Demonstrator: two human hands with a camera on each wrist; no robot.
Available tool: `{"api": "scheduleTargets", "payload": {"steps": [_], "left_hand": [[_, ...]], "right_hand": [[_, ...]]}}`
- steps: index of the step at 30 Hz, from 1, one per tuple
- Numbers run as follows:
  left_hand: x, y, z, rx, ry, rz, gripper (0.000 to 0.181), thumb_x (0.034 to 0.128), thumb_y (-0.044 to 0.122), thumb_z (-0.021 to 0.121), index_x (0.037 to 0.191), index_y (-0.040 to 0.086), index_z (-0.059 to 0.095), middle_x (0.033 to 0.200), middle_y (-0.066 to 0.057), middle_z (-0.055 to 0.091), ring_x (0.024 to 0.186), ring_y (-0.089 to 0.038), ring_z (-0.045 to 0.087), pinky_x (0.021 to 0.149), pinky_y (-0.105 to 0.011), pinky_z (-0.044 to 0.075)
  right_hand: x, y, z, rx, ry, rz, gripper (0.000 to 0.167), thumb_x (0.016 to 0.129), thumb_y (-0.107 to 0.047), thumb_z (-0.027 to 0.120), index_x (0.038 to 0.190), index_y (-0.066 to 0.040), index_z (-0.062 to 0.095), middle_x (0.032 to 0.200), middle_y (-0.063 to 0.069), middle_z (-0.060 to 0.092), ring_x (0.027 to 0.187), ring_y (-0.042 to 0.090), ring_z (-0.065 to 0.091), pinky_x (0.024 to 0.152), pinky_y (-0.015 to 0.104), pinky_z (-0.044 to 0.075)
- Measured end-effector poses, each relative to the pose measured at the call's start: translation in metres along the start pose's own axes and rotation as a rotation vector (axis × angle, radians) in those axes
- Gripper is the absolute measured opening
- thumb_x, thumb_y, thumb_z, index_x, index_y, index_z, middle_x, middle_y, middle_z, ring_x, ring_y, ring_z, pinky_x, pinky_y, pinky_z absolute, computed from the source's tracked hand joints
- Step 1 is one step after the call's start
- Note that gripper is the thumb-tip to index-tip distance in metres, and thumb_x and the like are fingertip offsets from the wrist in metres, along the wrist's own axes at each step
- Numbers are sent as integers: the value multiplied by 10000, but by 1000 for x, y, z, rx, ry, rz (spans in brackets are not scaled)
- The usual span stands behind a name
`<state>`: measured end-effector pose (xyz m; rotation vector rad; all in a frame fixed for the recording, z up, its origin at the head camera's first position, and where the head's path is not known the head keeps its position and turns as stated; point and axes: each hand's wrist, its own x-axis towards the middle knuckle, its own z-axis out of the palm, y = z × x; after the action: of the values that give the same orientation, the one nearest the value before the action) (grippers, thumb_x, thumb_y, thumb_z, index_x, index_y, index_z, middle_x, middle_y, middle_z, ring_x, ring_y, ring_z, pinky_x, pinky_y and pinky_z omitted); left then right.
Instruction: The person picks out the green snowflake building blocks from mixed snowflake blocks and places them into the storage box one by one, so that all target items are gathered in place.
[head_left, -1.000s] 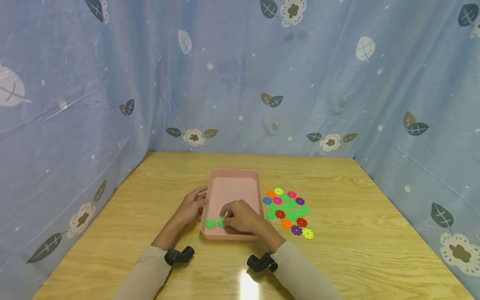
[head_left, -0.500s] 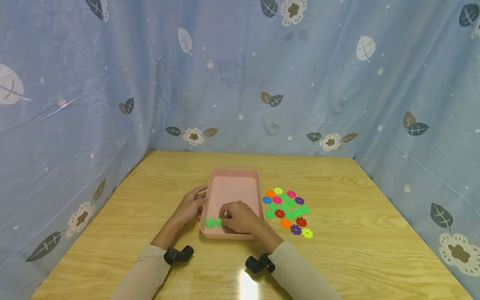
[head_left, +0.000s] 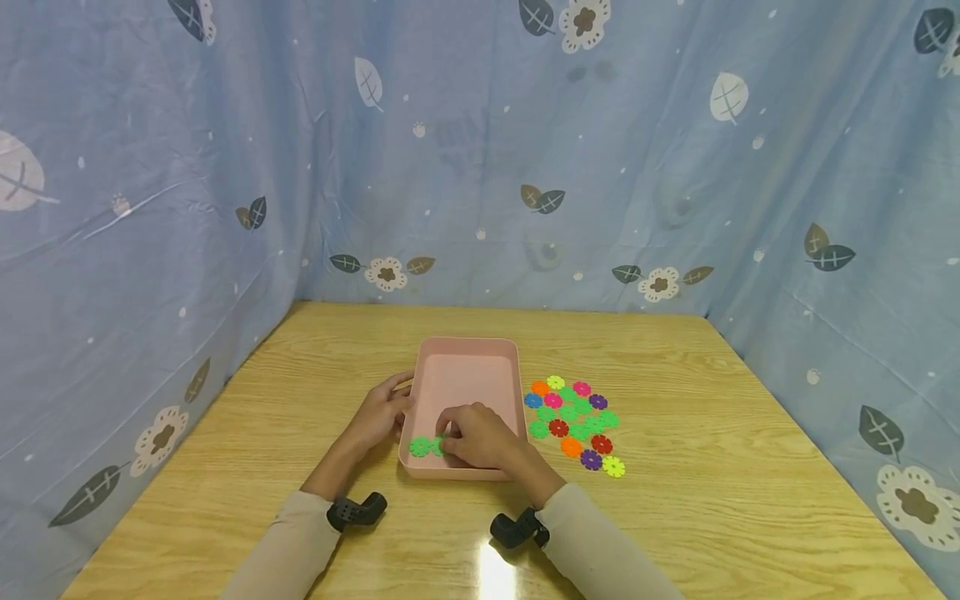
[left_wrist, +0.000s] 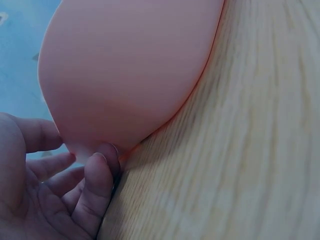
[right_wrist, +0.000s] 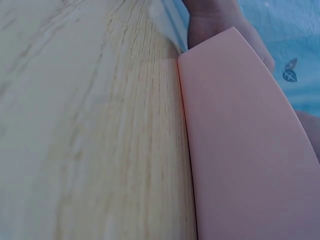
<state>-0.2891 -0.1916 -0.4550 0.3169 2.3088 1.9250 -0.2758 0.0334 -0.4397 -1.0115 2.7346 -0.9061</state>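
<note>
A pink tray (head_left: 470,473) lies on the wooden table. Against its left side rests my left hand (head_left: 378,417), with loosely bent fingers touching the outer wall. The left wrist view has the same hand (left_wrist: 65,185) by a corner of the tray (left_wrist: 130,65). Reaching over the front right of the tray, my right hand (head_left: 483,435) pinches a green snowflake disc (head_left: 438,447) low inside it; the fingers partly cover this disc. Just left of it lies another green snowflake disc (head_left: 420,447), near the front left corner.
To the tray's right, several snowflake discs lie spread on the table (head_left: 712,417): green (head_left: 568,412), red (head_left: 602,444), orange (head_left: 572,447), purple (head_left: 591,460), yellow (head_left: 613,467), pink (head_left: 553,401) and blue (head_left: 533,401). A blue patterned curtain (head_left: 480,150) hangs behind and at both sides.
My right hand has shifted slightly left with the green snowflake disc, closer to the disc in the corner. My left hand has stayed at the tray's side.
</note>
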Motion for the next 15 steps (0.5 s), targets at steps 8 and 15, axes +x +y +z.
{"api": "scheduleTargets", "payload": {"steps": [8,15], "left_hand": [[-1,1,0,-9,0,-2,571,1041,81,482,1580,30,299,1495,-268,483,586,-153,604,493,-257,516],[-1,3,1,-18,5,-2,570,1039,69,485,1577,25,305,1491,-274,484,583,-151,596,490,-261,508]], "right_hand": [[0,-1,-2,42,3,-17,64,942,-124,696,1003,-120,718,651,-89,577,566,55,513,556,206,454],[-1,-3,-7,84,39,-19,98,962,-137,692,1050,-99,714,635,-72,550,540,56,462,531,196,409]]}}
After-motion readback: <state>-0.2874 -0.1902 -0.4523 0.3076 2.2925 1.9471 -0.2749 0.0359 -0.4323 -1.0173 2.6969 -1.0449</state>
